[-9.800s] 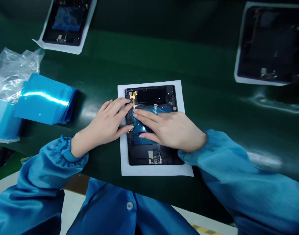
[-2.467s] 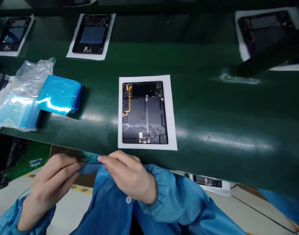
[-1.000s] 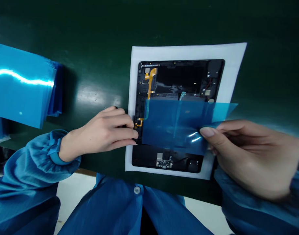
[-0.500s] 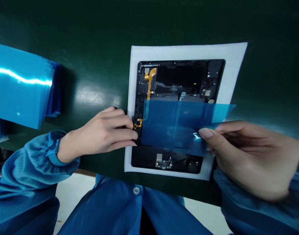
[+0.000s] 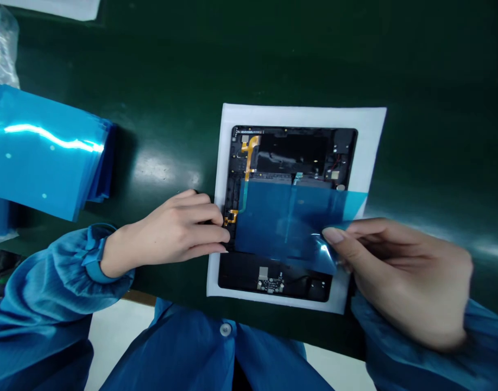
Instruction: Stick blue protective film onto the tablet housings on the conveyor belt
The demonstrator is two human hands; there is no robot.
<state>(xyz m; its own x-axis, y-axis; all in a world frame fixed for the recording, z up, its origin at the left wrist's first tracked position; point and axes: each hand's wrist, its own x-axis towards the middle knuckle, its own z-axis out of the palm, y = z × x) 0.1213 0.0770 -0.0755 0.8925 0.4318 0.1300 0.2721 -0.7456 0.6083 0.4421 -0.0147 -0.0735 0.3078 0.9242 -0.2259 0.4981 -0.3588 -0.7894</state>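
An opened tablet [image 5: 291, 155] lies on a white sheet [image 5: 306, 115], its circuit boards and an orange flex cable [image 5: 249, 157] exposed. Over its middle and lower part is a see-through blue film [image 5: 281, 217]. The film's right side is pinched between the thumb and fingers of my right hand [image 5: 403, 277]; that edge is lifted and bent. At the tablet's left edge rest the curled fingers of my left hand [image 5: 179, 231], closed on the edge; their tips are partly hidden.
A stack of blue film sheets [image 5: 45, 157] lies on the left of the dark green table [image 5: 171, 70]. Clear plastic wrapping [image 5: 3, 49] is behind the stack. A corner of another white sheet [image 5: 61, 6] shows at the top left.
The whole view has shifted, so the table things sit lower in the picture. My right hand, still pinching the film, has come slightly left and the film's right edge with it.
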